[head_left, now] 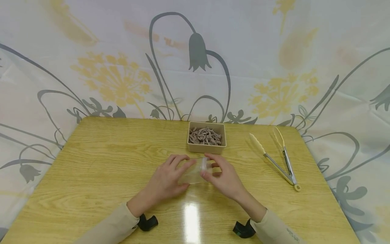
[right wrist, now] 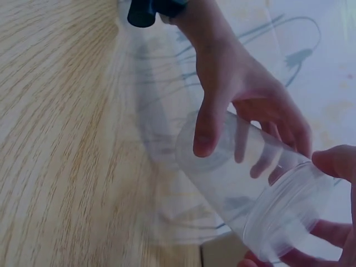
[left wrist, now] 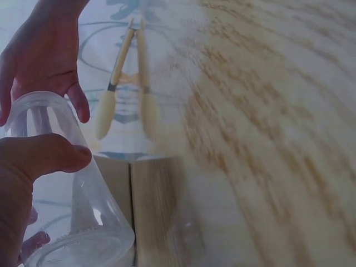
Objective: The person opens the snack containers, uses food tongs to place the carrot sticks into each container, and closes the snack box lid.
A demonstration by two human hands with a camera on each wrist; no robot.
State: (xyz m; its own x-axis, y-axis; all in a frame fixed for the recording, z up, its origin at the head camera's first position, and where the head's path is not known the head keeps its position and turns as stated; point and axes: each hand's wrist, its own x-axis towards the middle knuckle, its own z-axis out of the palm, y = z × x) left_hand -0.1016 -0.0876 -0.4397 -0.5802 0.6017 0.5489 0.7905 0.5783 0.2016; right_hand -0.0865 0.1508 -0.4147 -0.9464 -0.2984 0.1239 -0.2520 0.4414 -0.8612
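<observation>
A clear plastic jar [head_left: 194, 177] lies on its side between both hands, low over the table. My left hand [head_left: 167, 176] holds it round the smooth base end, thumb [left wrist: 50, 154] across the wall in the left wrist view. My right hand [head_left: 224, 175] grips the ridged end, thumb and fingers on opposite sides. In the right wrist view the ridges circle that end of the jar [right wrist: 228, 178], and the left fingers show through the clear wall. Just beyond the hands stands a beige box [head_left: 204, 149] holding grey-brown strips [head_left: 204, 136].
Tongs [head_left: 283, 169] with cream tips lie spread apart on the right side of the wooden table [head_left: 115, 152]. A flower-patterned cloth [head_left: 170, 67] hangs behind the table and down both sides. Black wrist pieces [head_left: 147, 223] sit by the sleeves.
</observation>
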